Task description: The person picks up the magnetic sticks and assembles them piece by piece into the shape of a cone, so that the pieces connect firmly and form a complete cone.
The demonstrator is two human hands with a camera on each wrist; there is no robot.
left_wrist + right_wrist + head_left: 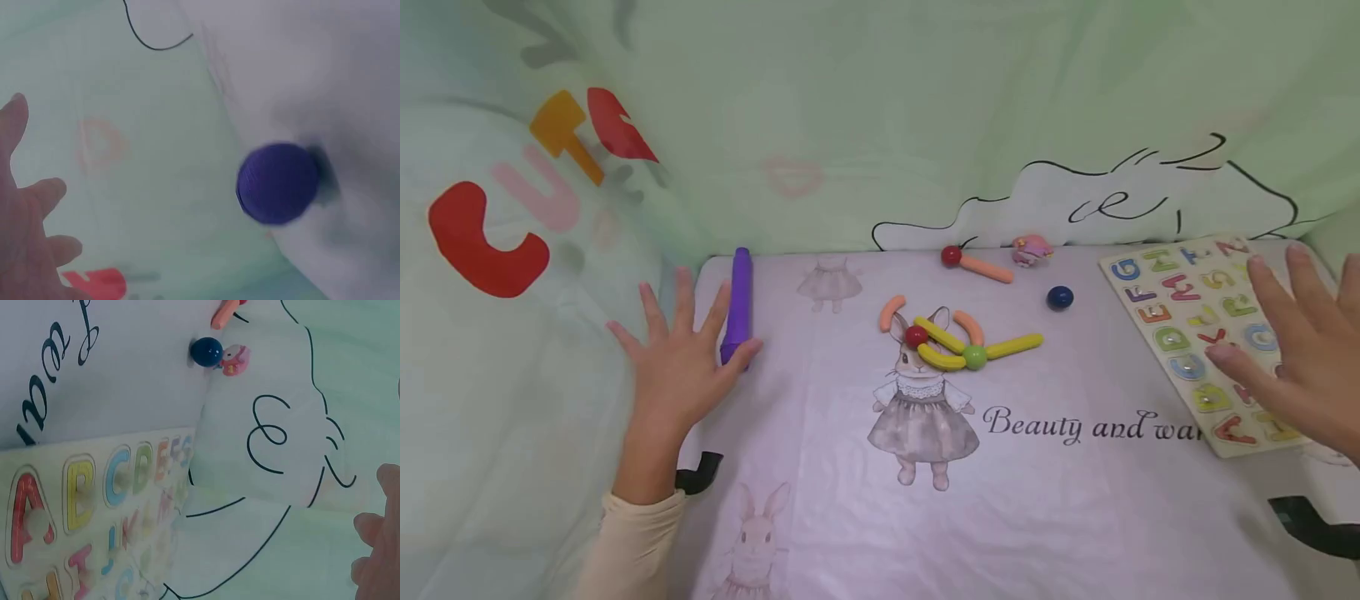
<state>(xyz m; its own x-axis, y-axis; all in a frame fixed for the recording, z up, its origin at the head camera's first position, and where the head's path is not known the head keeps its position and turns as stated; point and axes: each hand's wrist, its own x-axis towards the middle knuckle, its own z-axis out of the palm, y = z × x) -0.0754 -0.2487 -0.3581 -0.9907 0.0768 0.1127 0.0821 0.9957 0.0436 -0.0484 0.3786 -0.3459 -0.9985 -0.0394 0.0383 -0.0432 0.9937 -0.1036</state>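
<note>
My left hand [677, 367] is spread wide at the left of the table, beside a purple tube-shaped stick [741, 300] that its thumb overlaps in the head view. In the left wrist view the round end of that purple stick [278, 183] faces the camera, apart from the fingers. On the right, my right hand [1300, 358] is held with fingers spread over the alphabet puzzle board [1180, 367], partly covering its letters. Both hands hold nothing. In the right wrist view the board [100, 450] lies at lower left, the fingertips [369, 528] at the right edge.
Mid-table lies a joined figure of yellow sticks [1015, 346], a green ball [974, 357], a red ball [916, 336] and orange curved pieces [967, 327]. Farther back are an orange stick with a red ball [951, 256], a pink figurine [1032, 249] and a dark blue ball [1060, 297]. Printed curtains [850, 125] enclose the table.
</note>
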